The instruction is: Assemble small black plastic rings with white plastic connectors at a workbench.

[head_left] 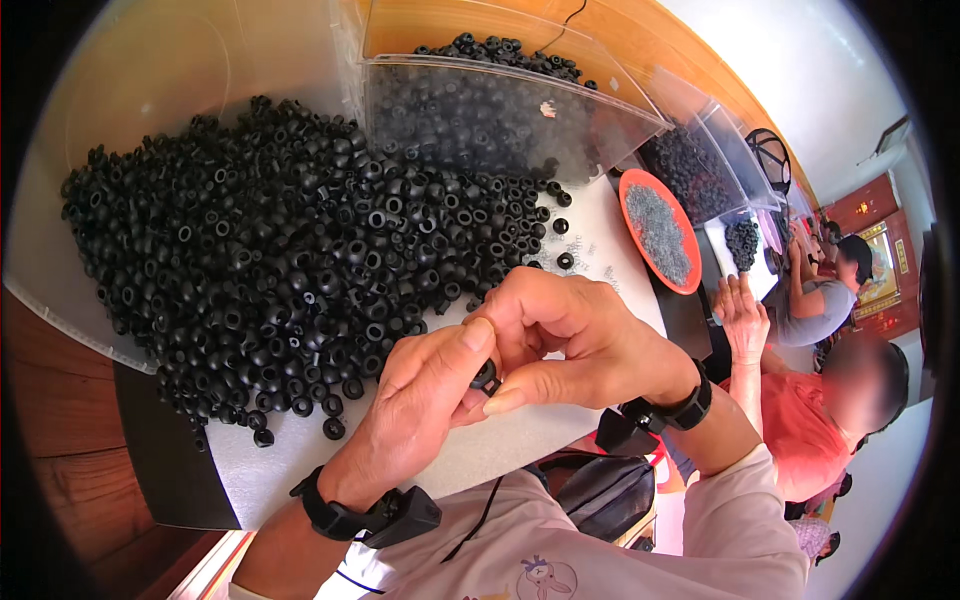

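Close together over the near edge of the white work surface, my two hands meet on one small black plastic piece, rounded with a hole in it. My left hand grips it from the left, thumb raised beside it. From the right, my right hand closes on the same piece with thumb and fingers; its inner fingertips are partly hidden. Just beyond them spreads a large heap of similar black pieces, with a few loose ones at its rim. Tiny clear or silvery bits lie scattered beside the heap.
An orange-red plate of tiny greyish bits stands at the right. Clear plastic bins with more black pieces are behind the heap. Another person's hand is by a small black pile; more people sit beyond.
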Tool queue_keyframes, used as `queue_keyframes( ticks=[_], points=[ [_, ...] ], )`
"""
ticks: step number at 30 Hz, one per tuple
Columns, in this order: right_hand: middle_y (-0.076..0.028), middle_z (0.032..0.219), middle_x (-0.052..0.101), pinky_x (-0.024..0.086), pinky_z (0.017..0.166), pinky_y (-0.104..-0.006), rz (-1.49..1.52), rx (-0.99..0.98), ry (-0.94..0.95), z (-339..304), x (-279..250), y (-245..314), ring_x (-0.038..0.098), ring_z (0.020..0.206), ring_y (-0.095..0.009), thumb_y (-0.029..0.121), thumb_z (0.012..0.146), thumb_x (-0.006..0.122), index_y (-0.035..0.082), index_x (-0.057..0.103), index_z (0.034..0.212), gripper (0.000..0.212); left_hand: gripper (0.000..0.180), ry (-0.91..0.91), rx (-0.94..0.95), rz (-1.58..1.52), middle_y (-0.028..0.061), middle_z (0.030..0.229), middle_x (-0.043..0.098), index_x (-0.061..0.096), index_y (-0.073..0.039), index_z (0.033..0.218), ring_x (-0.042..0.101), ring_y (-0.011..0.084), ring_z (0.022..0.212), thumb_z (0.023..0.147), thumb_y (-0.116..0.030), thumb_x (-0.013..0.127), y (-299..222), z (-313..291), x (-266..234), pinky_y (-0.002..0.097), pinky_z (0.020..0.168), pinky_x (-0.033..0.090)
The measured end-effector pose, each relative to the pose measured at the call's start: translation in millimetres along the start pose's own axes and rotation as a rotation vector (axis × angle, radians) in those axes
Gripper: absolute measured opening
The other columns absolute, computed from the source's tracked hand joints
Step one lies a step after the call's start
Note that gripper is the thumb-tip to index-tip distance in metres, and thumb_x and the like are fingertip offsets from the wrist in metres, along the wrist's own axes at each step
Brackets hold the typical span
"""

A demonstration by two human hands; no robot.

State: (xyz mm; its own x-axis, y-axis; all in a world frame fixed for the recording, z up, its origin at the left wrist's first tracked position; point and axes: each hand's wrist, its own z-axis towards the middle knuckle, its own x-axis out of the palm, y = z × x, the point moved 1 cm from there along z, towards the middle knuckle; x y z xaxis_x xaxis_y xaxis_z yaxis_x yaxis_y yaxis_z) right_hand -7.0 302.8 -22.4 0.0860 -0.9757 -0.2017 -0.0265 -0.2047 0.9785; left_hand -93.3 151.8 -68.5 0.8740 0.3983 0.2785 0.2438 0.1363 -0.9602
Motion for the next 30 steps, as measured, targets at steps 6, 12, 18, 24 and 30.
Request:
queue_keyframes(
  ticks=[6,12,18,24,30],
  points=[
    [0.000,0.068,0.052,0.038,0.050,-0.0225,-0.192,-0.157,-0.089,2.0,4.7,1.6,0.047,0.059,-0.004,0.012,0.083,0.075,0.002,0.054,0.105,0.032,0.045,-0.081,-0.067,-0.199,0.0014,0.067,0.047,0.051,-0.002,0.078,0.039,0.0079,0.053,0.101,-0.039,0.038,10.9,2.5,-1.6,0.0226,0.045,0.028],
    [0.000,0.068,0.055,0.040,0.050,-0.0201,-0.196,-0.261,-0.281,-6.8,16.4,-7.0,0.050,0.057,-0.004,0.009,0.083,0.074,0.002,0.049,0.106,0.034,0.045,-0.107,-0.008,-0.160,-0.0009,0.066,0.043,0.052,-0.003,0.078,0.035,0.0060,0.056,0.101,-0.040,0.038,6.1,3.6,-1.7,0.0214,0.048,0.026],
    [-0.002,0.068,0.056,0.043,0.051,-0.0214,-0.251,-0.304,-0.301,-9.1,20.9,-7.5,0.053,0.058,-0.005,0.008,0.083,0.073,0.003,0.053,0.097,0.025,0.046,-0.105,0.036,-0.151,-0.0033,0.063,0.045,0.055,-0.003,0.079,0.035,0.0041,0.054,0.102,-0.039,0.039,9.1,2.3,-2.6,0.0217,0.048,0.027],
    [-0.009,0.072,0.060,0.044,0.050,-0.0262,-0.542,-0.522,-0.358,-9.5,23.7,-3.8,0.058,0.058,-0.016,0.004,0.078,0.075,0.000,0.059,0.097,0.025,0.045,-0.135,0.024,-0.125,-0.0032,0.063,0.046,0.056,-0.003,0.080,0.035,0.0042,0.054,0.102,-0.039,0.040,6.1,0.7,-0.7,0.0212,0.048,0.028],
    [-0.012,0.071,0.061,0.044,0.044,-0.0308,-0.855,-0.607,-0.377,-12.8,23.5,-5.9,0.058,0.052,-0.024,0.007,0.074,0.076,-0.002,0.063,0.097,0.028,0.045,-0.149,0.022,-0.153,-0.0032,0.063,0.045,0.054,-0.004,0.078,0.035,0.0043,0.053,0.102,-0.039,0.040,8.4,2.1,-1.8,0.0215,0.047,0.028]
  ],
)
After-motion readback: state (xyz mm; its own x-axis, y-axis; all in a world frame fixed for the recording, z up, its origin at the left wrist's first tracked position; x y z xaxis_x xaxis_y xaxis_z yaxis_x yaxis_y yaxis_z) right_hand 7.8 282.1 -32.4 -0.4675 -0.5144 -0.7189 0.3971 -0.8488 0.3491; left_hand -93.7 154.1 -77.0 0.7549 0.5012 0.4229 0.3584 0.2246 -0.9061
